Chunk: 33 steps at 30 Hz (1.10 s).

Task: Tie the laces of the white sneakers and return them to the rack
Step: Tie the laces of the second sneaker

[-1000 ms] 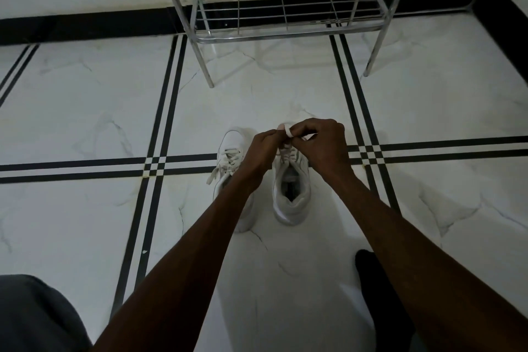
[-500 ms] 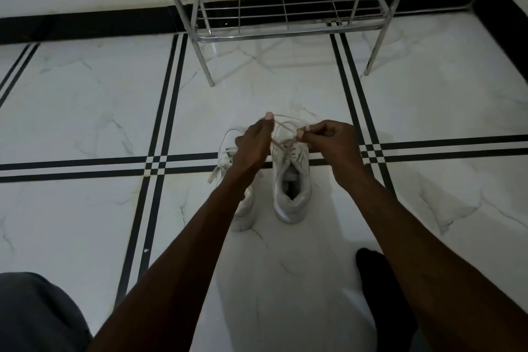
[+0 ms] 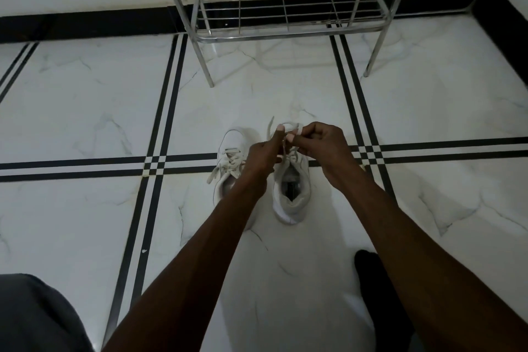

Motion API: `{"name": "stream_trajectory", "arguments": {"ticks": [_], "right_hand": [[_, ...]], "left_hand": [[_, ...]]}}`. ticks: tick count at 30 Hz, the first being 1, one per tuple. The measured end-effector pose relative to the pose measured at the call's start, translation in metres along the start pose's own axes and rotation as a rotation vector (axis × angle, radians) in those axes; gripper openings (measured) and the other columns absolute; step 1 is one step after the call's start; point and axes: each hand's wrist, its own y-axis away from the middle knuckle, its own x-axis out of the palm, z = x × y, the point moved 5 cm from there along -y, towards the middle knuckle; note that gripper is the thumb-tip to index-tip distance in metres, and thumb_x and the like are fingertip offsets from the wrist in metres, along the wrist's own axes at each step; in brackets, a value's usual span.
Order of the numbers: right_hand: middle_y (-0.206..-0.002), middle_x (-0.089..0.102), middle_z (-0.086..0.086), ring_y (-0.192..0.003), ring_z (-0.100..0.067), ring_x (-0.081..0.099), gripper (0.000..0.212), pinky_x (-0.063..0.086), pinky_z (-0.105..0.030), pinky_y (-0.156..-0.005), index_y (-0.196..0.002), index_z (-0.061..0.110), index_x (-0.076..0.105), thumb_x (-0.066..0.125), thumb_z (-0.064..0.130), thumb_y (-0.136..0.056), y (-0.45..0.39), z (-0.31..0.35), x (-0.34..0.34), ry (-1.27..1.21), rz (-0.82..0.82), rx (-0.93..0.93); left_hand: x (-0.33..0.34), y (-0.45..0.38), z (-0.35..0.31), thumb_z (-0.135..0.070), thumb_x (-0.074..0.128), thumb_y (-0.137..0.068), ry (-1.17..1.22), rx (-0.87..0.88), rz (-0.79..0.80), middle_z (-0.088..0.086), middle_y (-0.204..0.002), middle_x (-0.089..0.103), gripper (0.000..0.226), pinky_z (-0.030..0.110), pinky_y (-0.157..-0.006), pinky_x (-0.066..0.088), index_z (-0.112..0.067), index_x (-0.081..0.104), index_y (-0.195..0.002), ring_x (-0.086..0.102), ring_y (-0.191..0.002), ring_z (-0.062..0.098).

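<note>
While both hands work above the right sneaker, findings are as follows.
Left hand (image 3: 261,153): raised over the tongue, fingers pinching one strand of the laces (image 3: 281,137), judged to hold tension for the knot.
Right hand (image 3: 321,141): fingers curled, pinching the other strand close against the left, apparently forming a loop.
Right sneaker (image 3: 291,194): upright on the floor (image 3: 85,111), heel toward the person, giving straight access.
Left sneaker (image 3: 231,163): just beside it, laces loose, untied.
Rack (image 3: 285,28): beyond the shoes, lower shelf bare, awaiting the pair.
</note>
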Motion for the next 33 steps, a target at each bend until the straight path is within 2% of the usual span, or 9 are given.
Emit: {"name": "stream_trajectory", "arguments": {"ticks": [4,8,11,14,17,20,24,29,33], "right_hand": [[-0.097,0.077,-0.017,-0.091,-0.025,0.075,0.018,0.062,-0.036,-0.082,-0.084,0.007,0.069,0.085,0.012,-0.076,0.002,-0.004,-0.006,0.054,0.026,0.063],[-0.089,0.068,-0.015,-0.080,-0.020,0.067,0.022,0.054,-0.028,-0.068,-0.073,0.011,0.062,0.081,0.003,-0.080,0.007,-0.038,-0.049,-0.068,-0.176,0.334],[-0.097,0.069,-0.009,-0.074,-0.008,0.067,0.012,0.042,-0.019,-0.058,-0.091,0.009,0.065,0.075,0.010,-0.087,0.019,-0.070,-0.064,-0.167,-0.199,0.542],[-0.094,0.071,-0.009,-0.072,-0.011,0.069,0.015,0.045,-0.022,-0.057,-0.101,0.009,0.065,0.071,0.019,-0.092,0.015,-0.069,-0.047,-0.228,-0.165,0.456],[-0.087,0.070,-0.008,-0.077,-0.018,0.066,0.023,0.049,-0.028,-0.063,-0.094,0.014,0.064,0.065,0.037,-0.095,0.015,-0.058,-0.021,-0.226,-0.086,0.427],[-0.091,0.074,-0.012,-0.083,-0.023,0.066,0.026,0.058,-0.040,-0.078,-0.091,0.015,0.070,0.067,0.041,-0.093,0.013,-0.055,-0.011,-0.020,-0.082,0.314],[-0.093,0.075,-0.011,-0.090,-0.028,0.072,0.024,0.062,-0.050,-0.083,-0.093,0.012,0.071,0.071,0.036,-0.090,0.010,-0.050,-0.008,0.171,-0.171,0.183],[-0.086,0.073,-0.013,-0.083,-0.032,0.071,0.023,0.061,-0.051,-0.079,-0.084,0.008,0.065,0.069,0.030,-0.092,0.005,-0.052,-0.007,0.266,-0.277,0.130],[-0.090,0.067,-0.009,-0.084,-0.025,0.063,0.022,0.050,-0.036,-0.070,-0.089,0.008,0.058,0.063,0.028,-0.097,0.004,-0.053,-0.005,0.379,-0.318,0.099]], "left_hand": [[-0.009,-0.009,-0.004,-0.038,0.069,-0.097,0.103,0.097,-0.083,0.017,-0.103,0.079,0.035,0.044,-0.077,0.060,-0.005,0.079,-0.104,0.074,-0.094,0.025],[-0.045,-0.003,0.006,-0.019,0.064,-0.101,-0.185,0.222,-0.415,0.015,-0.062,0.071,0.033,0.027,-0.051,0.060,0.007,0.075,-0.085,0.064,-0.041,0.005],[-0.054,-0.002,0.017,-0.019,0.058,-0.105,-0.233,0.242,-0.433,0.011,-0.056,0.069,0.037,0.014,-0.049,0.054,0.005,0.071,-0.080,0.064,-0.038,0.001],[-0.044,-0.007,0.014,-0.037,0.056,-0.103,-0.145,0.228,-0.437,0.016,-0.068,0.075,0.045,0.038,-0.072,0.065,-0.002,0.068,-0.077,0.076,-0.057,0.020],[-0.020,-0.011,0.020,-0.053,0.054,-0.101,0.034,0.030,-0.245,0.015,-0.074,0.076,0.053,0.048,-0.083,0.065,-0.007,0.063,-0.074,0.076,-0.063,0.029],[-0.003,-0.008,0.022,-0.057,0.061,-0.096,-0.079,-0.026,-0.170,0.002,-0.052,0.070,0.052,0.042,-0.088,0.063,-0.013,0.063,-0.068,0.074,-0.059,0.023],[0.003,-0.008,0.022,-0.054,0.075,-0.086,-0.178,0.037,-0.253,0.006,-0.065,0.073,0.047,0.018,-0.063,0.045,-0.010,0.074,-0.069,0.066,-0.061,0.014],[0.003,-0.004,0.021,-0.041,0.074,-0.092,-0.278,0.135,-0.349,0.007,-0.076,0.070,0.041,0.022,-0.069,0.034,-0.002,0.079,-0.082,0.058,-0.073,0.015],[0.003,-0.001,0.021,-0.036,0.066,-0.099,-0.344,0.238,-0.381,0.013,-0.074,0.074,0.040,0.026,-0.068,0.034,-0.006,0.073,-0.074,0.063,-0.069,0.023]]}}
